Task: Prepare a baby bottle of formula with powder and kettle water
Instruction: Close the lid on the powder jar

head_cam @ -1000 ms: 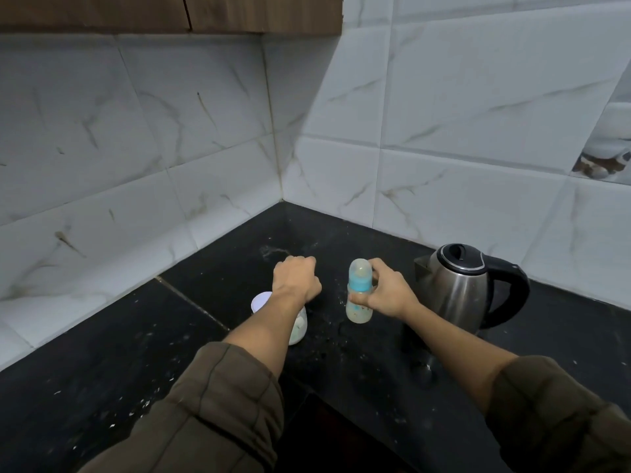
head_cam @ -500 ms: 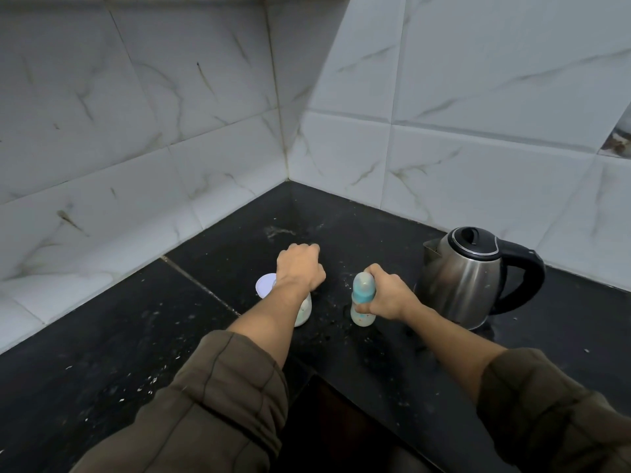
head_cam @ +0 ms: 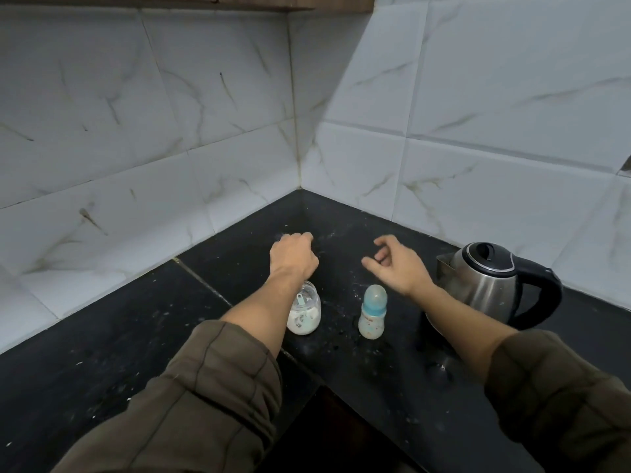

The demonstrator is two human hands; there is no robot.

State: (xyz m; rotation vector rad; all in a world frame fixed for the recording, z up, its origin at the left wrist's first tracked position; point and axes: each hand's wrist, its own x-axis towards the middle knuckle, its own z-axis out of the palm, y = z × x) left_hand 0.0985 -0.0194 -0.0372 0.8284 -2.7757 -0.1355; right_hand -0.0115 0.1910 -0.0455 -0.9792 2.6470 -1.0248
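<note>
A small baby bottle (head_cam: 372,314) with a teal collar and a domed cap stands upright on the black counter (head_cam: 112,339). My right hand (head_cam: 399,266) hovers just beyond and above it, fingers spread, holding nothing. To the bottle's left stands a clear powder jar (head_cam: 305,314) with white powder and a teal scoop inside. My left forearm hides part of the jar. My left hand (head_cam: 293,257) is curled into a fist above and behind the jar, and nothing shows in it. A steel kettle (head_cam: 485,285) with a black lid and handle stands at the right.
White marble-look tiled walls (head_cam: 205,138) meet in a corner behind the counter. Specks of spilled powder lie around the jar and the bottle. The counter's inner edge (head_cam: 300,363) forms an L-shape close to my body. A wooden cabinet hangs overhead.
My right hand has let go of the bottle, which now stands alone on the counter, and has lifted away open. My left hand has risen off the jar.
</note>
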